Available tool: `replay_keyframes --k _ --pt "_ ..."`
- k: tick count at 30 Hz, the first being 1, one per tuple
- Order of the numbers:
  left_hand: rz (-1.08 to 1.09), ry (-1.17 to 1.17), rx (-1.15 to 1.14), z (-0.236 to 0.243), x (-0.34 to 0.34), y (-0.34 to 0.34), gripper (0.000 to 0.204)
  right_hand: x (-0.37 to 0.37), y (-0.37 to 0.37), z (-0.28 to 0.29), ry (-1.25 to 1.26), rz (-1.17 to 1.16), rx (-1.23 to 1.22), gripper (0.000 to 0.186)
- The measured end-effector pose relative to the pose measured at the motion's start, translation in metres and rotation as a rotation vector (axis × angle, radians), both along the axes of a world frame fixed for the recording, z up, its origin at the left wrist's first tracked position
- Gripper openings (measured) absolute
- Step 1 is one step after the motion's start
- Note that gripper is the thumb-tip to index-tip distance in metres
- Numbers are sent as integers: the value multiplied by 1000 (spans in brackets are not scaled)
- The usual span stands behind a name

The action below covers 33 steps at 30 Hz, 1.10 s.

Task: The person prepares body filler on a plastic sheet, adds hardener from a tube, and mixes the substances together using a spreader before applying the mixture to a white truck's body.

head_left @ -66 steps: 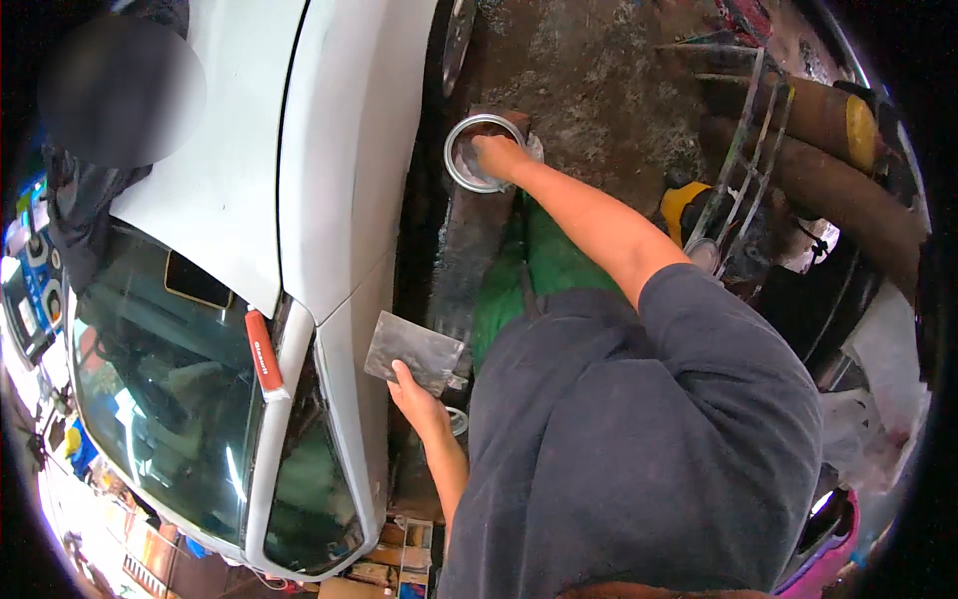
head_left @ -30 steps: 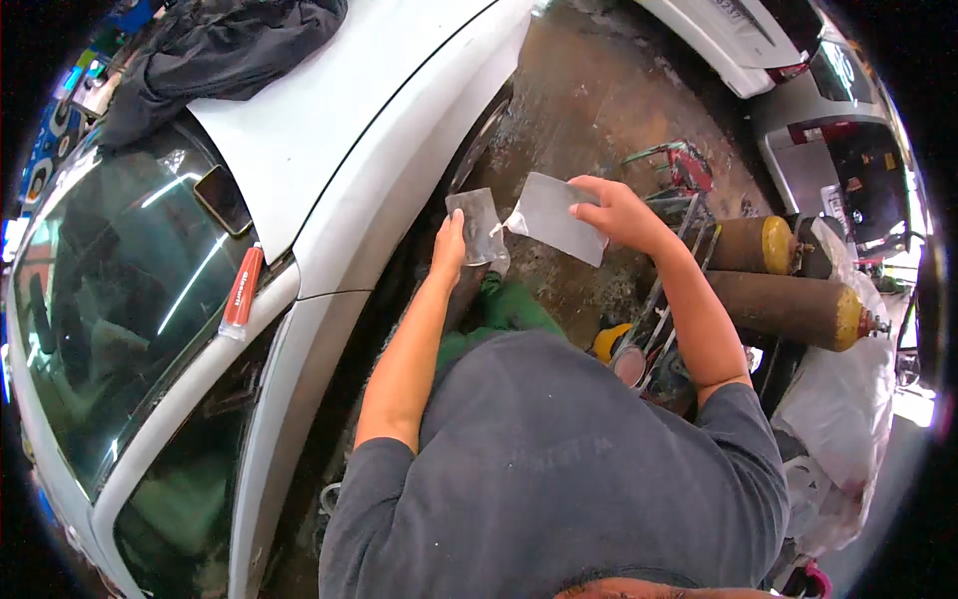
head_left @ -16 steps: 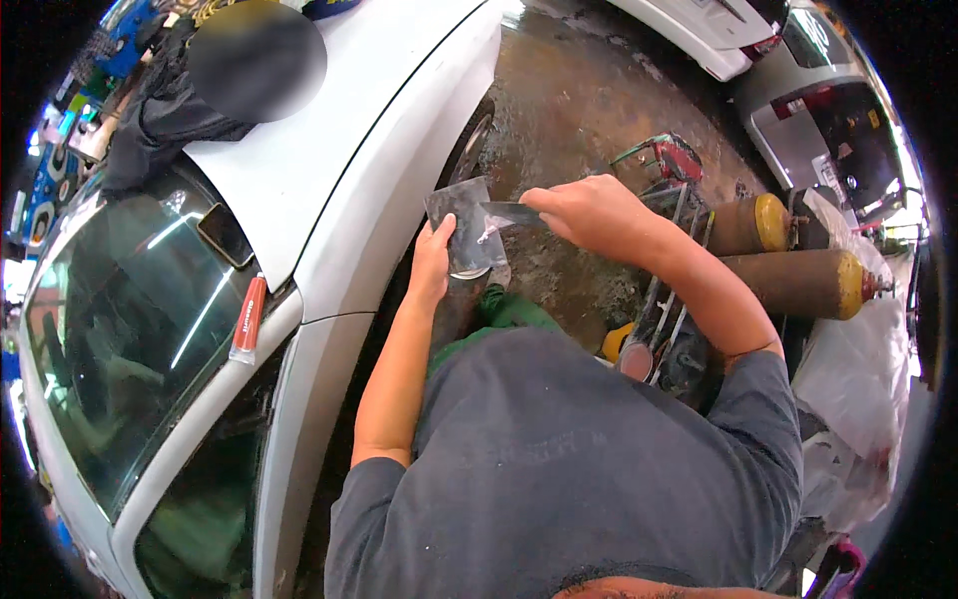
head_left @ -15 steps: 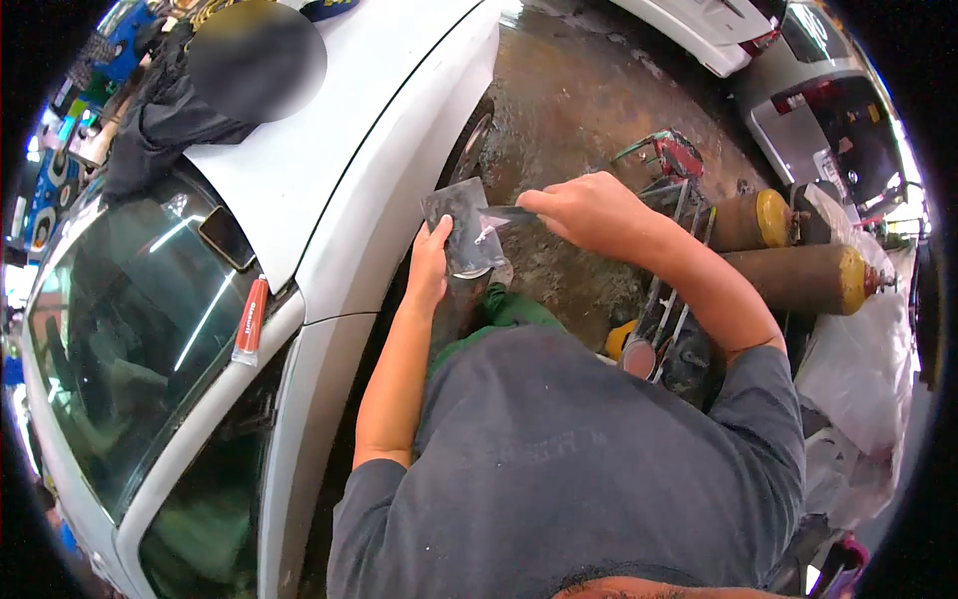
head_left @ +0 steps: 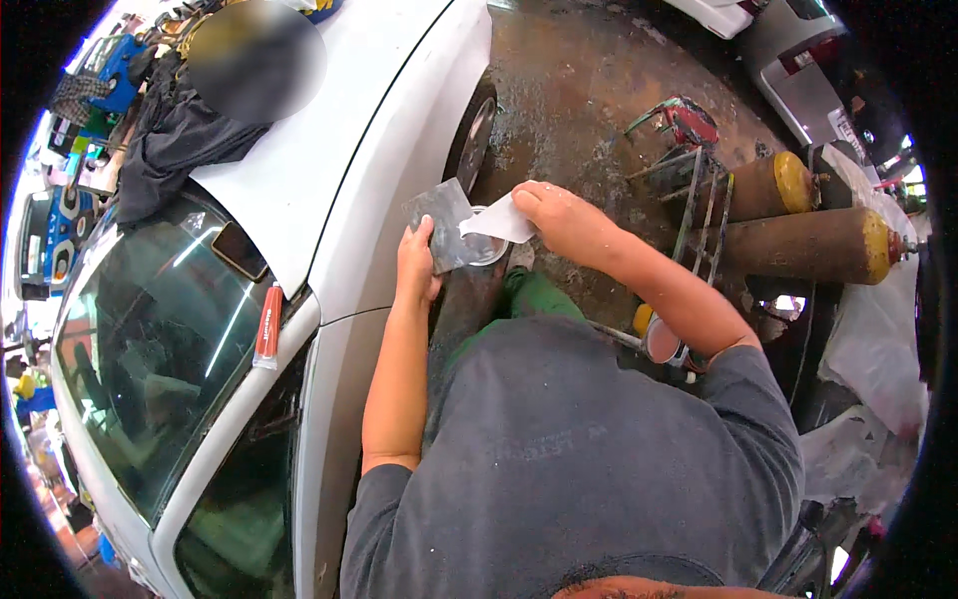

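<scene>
grey plate (head_left: 448,218) sits edge-pinched in the left grip (head_left: 416,268). the right grip (head_left: 569,226) pinches a pale sheet (head_left: 502,219), floor (head_left: 559,110) stretching beyond.

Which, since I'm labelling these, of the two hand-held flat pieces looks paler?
The sheet in the right hand: it looks nearly white, whereas the left hand holds a darker grey plate.

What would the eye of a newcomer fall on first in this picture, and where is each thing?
Probably the big white car on the left, with a red tube lying on it. Near the middle, the left hand holds a flat grey plate, and the right hand a thin pale sheet. At right, two brown cylinders with yellow ends lie side by side.
</scene>
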<state>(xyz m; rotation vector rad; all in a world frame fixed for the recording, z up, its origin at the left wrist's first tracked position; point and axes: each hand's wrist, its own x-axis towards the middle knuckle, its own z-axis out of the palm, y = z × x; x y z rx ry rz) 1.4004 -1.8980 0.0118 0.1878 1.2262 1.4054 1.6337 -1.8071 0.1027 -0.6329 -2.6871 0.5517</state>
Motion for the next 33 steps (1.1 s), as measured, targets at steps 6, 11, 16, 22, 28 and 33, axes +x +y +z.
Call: replay_keyframes --k 6,11,16,22,28,33 --pt "15 21 -116 -41 2 15 33 8 4 -57 51 -63 27 15" --pt "-49 -12 -40 -63 -3 19 36 11 6 -53 43 -23 18 32" --pt "-26 -57 -66 -16 16 17 33 11 5 -63 101 17 132 49" --pt "41 -209 61 17 25 -1 31 1 -26 -74 259 -24 72 56" --pt "-27 -307 92 30 52 -30 32 36 -49 -51 235 19 55 49" --pt "-127 -443 109 34 78 -38 33 75 -58 -14 72 53 84 46"
